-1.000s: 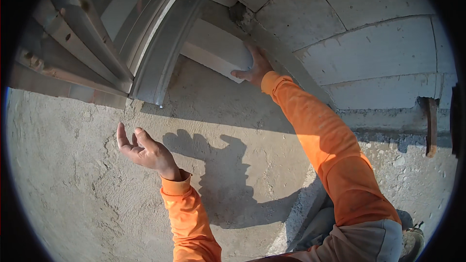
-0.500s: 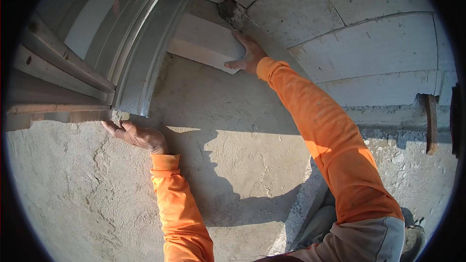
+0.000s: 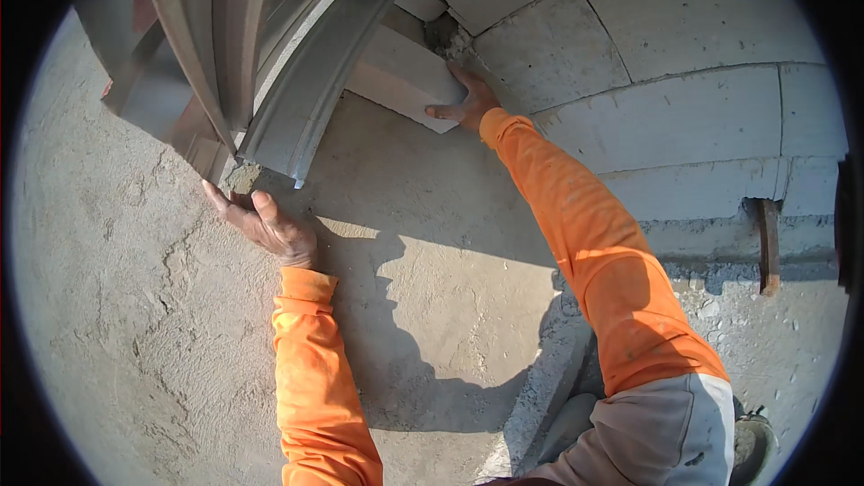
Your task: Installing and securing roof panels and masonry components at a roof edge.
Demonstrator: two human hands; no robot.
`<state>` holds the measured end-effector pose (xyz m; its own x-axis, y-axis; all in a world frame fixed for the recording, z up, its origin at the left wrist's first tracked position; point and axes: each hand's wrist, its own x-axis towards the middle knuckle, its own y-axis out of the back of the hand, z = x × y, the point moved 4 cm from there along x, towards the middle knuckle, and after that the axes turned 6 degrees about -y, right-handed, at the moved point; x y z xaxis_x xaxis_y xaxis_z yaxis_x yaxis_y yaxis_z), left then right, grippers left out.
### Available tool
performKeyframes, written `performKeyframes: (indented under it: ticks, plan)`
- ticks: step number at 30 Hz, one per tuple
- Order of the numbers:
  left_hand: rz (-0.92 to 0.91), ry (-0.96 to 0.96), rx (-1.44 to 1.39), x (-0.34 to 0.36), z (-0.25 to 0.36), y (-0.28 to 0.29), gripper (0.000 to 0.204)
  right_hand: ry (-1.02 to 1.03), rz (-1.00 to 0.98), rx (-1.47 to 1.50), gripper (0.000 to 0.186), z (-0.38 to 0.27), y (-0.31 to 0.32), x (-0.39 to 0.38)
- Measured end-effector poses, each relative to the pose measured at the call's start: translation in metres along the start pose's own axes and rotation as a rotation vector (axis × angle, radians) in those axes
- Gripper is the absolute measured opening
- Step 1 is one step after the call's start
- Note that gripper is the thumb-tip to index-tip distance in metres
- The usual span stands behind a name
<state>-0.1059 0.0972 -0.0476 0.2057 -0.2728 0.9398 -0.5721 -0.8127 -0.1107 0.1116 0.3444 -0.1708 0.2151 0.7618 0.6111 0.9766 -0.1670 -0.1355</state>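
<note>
My right hand (image 3: 473, 101) clasps the near end of a pale, long rectangular block (image 3: 396, 72), thumb on its lower edge and fingers at its upper edge. The block's other end is hidden behind grey metal profiles (image 3: 315, 81). My left hand (image 3: 274, 229) is open, palm up and fingers apart, just below the profiles' lower ends. A small crumbly grey lump (image 3: 241, 177) shows at its fingertips; whether they touch it I cannot tell.
A wall of large pale blocks (image 3: 684, 117) rises at the right, with dark mortar (image 3: 441, 33) in its far corner. A rusty metal strip (image 3: 769, 247) juts from its base. Rough concrete floor (image 3: 117, 306) spreads at the left; a bucket (image 3: 754, 445) stands lower right.
The metal profiles at left now appear swung upward and closer together, uncovering more floor. My left hand has risen slightly with its thumb more apart. My right hand keeps its hold on the block.
</note>
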Motion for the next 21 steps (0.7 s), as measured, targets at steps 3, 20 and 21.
performKeyframes:
  ticks: [3, 20, 21]
  plan:
    - [0.022, 0.041, -0.066, 0.003, 0.0, 0.0, 0.078, -0.018, -0.053, -0.057, 0.101, 0.0, 0.0, 0.005]
    - [0.117, 0.044, -0.167, 0.009, -0.008, 0.014, 0.056, 0.016, 0.171, -0.106, 0.092, -0.024, -0.031, -0.029]
    - [0.112, 0.052, -0.175, 0.009, -0.009, 0.014, 0.056, 0.02, 0.172, -0.107, 0.092, -0.024, -0.027, -0.024]
